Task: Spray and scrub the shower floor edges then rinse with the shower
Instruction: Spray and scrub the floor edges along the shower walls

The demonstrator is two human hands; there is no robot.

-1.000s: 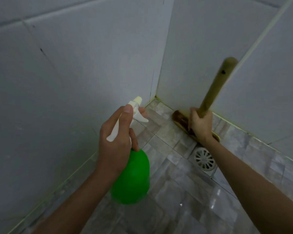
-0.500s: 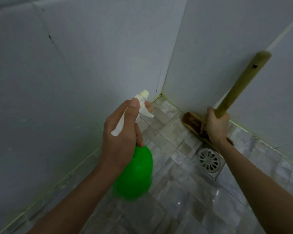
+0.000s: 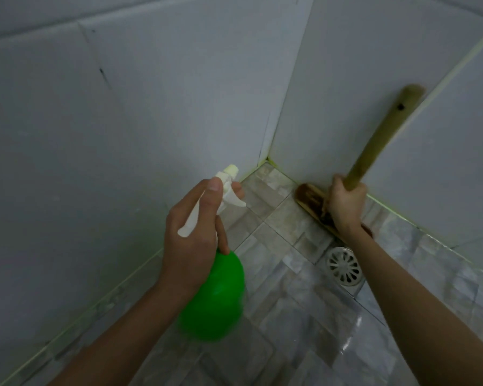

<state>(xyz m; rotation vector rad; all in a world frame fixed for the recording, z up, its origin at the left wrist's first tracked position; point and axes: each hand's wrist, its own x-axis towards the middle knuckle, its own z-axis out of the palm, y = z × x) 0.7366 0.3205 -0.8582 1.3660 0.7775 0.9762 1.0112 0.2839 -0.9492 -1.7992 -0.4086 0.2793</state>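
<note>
The pale tiled walls (image 3: 95, 135) meet in a corner beyond both grips, just ahead of the left grip (image 3: 193, 229) and to the left of the right grip (image 3: 345, 207). Under both lies the shower floor (image 3: 290, 316), grey stone-look tiles, with a yellow-green edge seam (image 3: 396, 215) where floor meets wall, passing just behind the right grip.

The brush (image 3: 379, 135) comes next. Its long wooden handle rises up and to the right out of the right grip, close along the right wall. Its dark brown bristle head (image 3: 310, 199) lies just left of that grip, down on the floor along the foot of the wall. The right grip is curled tight round the low end of the handle.

The green spray bottle (image 3: 215, 299) hangs below the left grip, off the floor, its white trigger head (image 3: 229, 195) aimed toward the corner. The left grip is wrapped round the bottle's neck, one finger lying along the top of the white part and another fingertip showing at the trigger.

A round metal drain grate (image 3: 343, 267) sits in the floor just on the near side of the right grip, beside the wrist.
</note>
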